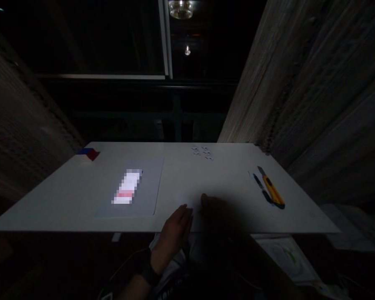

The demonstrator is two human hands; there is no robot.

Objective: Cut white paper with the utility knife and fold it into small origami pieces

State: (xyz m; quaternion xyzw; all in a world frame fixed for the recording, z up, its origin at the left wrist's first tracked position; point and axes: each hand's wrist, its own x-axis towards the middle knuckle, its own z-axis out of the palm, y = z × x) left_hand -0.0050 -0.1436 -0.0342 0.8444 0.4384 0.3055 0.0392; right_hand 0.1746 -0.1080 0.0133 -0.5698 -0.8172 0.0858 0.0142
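Left hand (176,227) and right hand (215,207) close together at the near edge of a dim white table (181,175)

From my remote seat I see a curtain (25,96) hanging past the table's left side. A blue, red and white block (86,155) sits by the table's far left corner. On the table's left half lies a flat pale board (148,187), and on it a lit phone (127,186), its screen blurred out.

My left hand reaches over the middle of the table's near edge, a dark watch (150,268) on its wrist. Its fingers are fairly straight and held together; I cannot tell whether they pinch anything. Toward the table's far edge, just right of centre, small flat pieces (202,153) with dark marks lie in a cluster.

My right hand is just beside the left, over the same near part of the table, fingers curled and deep in shadow. I cannot tell if it grips anything; whatever lies between the fingertips is too dim to make out.

On the table's right side, a dark pen (262,188) lies beside a yellow cutter (273,191), blade toward the far edge. Another curtain (287,71) hangs beyond the table's right side.
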